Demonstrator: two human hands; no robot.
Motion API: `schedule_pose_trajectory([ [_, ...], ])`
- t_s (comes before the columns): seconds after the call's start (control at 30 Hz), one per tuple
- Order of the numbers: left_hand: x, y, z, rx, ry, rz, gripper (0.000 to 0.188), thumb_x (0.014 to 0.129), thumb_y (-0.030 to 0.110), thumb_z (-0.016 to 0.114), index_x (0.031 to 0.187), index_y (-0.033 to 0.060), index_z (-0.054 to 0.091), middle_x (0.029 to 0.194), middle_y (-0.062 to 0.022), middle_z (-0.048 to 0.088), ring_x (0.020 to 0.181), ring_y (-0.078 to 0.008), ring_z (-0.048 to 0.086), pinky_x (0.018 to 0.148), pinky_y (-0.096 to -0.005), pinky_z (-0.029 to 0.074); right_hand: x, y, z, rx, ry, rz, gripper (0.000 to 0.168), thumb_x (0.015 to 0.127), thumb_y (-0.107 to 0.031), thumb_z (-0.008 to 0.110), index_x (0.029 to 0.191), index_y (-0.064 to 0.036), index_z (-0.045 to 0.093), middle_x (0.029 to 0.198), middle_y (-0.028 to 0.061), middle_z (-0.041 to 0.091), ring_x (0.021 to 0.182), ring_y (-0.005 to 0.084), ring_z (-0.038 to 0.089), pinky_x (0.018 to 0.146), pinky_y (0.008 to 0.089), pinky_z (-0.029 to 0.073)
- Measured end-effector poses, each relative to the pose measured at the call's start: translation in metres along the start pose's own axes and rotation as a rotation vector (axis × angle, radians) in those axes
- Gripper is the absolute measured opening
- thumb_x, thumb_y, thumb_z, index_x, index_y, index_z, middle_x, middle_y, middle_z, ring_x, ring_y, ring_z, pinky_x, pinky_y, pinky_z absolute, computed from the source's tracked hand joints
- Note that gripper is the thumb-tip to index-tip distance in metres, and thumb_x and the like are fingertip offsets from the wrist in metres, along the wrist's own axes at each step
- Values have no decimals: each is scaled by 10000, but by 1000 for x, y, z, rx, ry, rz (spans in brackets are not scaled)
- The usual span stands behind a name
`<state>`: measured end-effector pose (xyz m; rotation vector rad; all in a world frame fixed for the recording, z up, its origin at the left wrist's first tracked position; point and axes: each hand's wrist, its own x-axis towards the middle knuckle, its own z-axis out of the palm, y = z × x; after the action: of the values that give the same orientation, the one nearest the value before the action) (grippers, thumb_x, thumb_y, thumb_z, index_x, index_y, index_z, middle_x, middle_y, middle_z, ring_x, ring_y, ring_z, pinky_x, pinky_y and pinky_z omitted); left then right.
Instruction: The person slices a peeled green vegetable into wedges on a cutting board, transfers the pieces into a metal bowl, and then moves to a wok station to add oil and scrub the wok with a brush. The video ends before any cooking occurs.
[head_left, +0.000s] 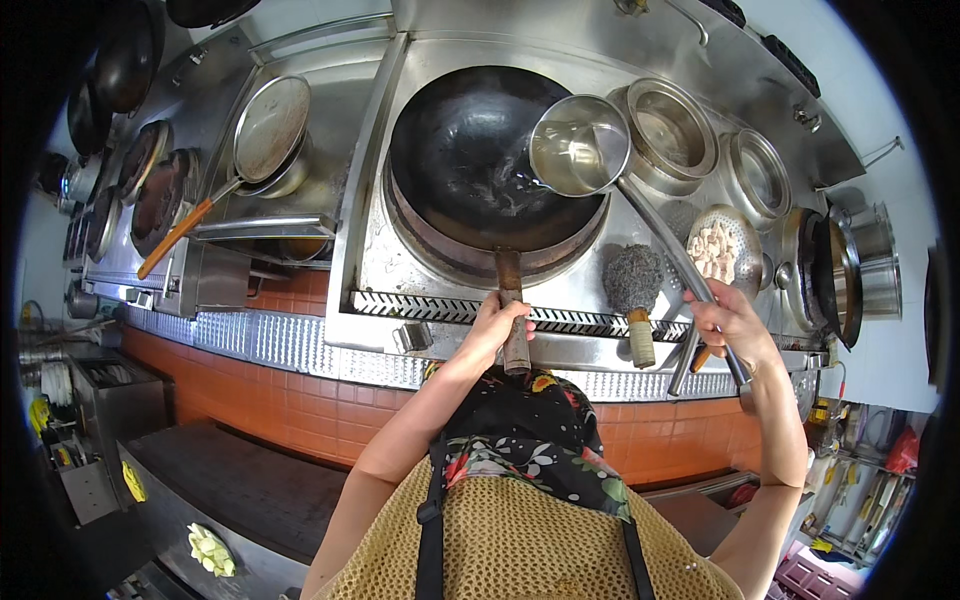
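Observation:
My left hand (498, 328) is closed around the handle of a black wok (480, 142), which sits on a stove ring before me. My right hand (729, 319) grips the long metal handle of a ladle (580, 145). The ladle's bowl is over the wok's right side and holds pale, clear liquid; some liquid appears to run from its left rim into the wok. Near my right hand, pale chopped pieces (713, 250) lie in a perforated strainer (739, 225). A round wire-like scrubbing brush (634, 279) with a wrapped handle lies between the wok and the strainer.
Metal pots (671, 129) stand behind the ladle, with another round metal container (760, 174) to their right. At left, a wooden-handled mesh skimmer (271, 129) rests over a metal pot. A slotted grate (442, 306) runs along the stove's front. Pale food pieces (210, 551) lie on the lower-left counter.

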<state>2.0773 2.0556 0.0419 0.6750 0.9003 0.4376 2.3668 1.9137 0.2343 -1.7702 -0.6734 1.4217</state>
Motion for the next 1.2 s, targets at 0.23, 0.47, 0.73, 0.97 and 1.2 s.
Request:
schedule_pose_trajectory([
  [0.23,1,-1,0,-17,1,6,290,901,86,617,1115,-19,452,951,-114,590,744,-182,643,631,-339,574,3,-2,5,-173,62,-64,229,924,-91,597,1118,13,535,647,-33,456,451,44,402,398,221,304],
  [0.47,-2,0,3,5,37,-1,280,906,117,628,1122,3,490,953,-93,606,792,-177,635,666,-338,573,18,19,-6,-589,190,-313,311,899,-99,655,1141,40,518,733,59,584,590,170,562,554,330,451],
  [0.73,-2,-3,5,-4,59,11,247,916,113,612,1098,23,472,940,-80,598,747,-163,638,638,-320,584,36,43,-20,-1028,448,-617,390,876,-44,609,1231,4,453,750,258,652,708,464,649,661,524,507],
  [0.97,-3,-6,6,-6,110,18,235,909,110,619,1086,16,495,900,-84,615,722,-175,640,629,-328,570,45,39,-49,-741,361,-643,335,860,-75,657,1138,50,518,715,161,620,642,347,640,642,428,497],
  [1.2,4,-11,5,6,163,17,189,907,105,603,1047,10,519,893,-91,617,712,-178,625,611,-327,560,104,21,-125,344,152,-168,272,980,-125,549,1183,55,524,654,-48,461,460,32,399,385,190,312],
])
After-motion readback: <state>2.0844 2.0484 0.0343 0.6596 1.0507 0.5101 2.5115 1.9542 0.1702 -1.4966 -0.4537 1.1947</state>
